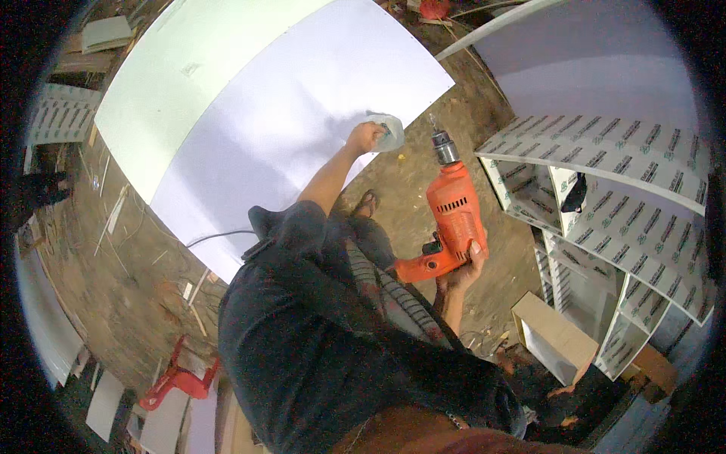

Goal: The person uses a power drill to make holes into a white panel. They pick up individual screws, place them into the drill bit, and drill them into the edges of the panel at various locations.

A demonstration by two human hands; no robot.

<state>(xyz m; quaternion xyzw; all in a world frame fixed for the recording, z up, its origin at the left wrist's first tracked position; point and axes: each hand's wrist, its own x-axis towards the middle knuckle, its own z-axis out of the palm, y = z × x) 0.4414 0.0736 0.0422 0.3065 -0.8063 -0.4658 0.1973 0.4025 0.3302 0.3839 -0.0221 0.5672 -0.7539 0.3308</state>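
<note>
The right hand (463,266) is wrapped tight around the pistol grip of an orange drill (451,216), fingers closed fully on the handle. The drill points up and away from the body, its metal chuck and bit (442,144) clear of every surface, so it looks carried at rest rather than pressed into work; held that way, the bit stays off the board and off the person's legs.

The left hand (366,136) reaches forward and is closed around a small clear plastic bag (389,130), bunched in the fingers. It sits right at the near edge of a large white board (265,98), close to the board's right corner; whether the bag touches the board I cannot tell. The board lies flat and low over the dirt floor (121,272), which gives a broad working face within arm's reach.

To the right stands a white shelf unit (605,197) with patterned edges, well apart from both hands. A red plastic stool (178,378) lies toppled at the lower left.
</note>
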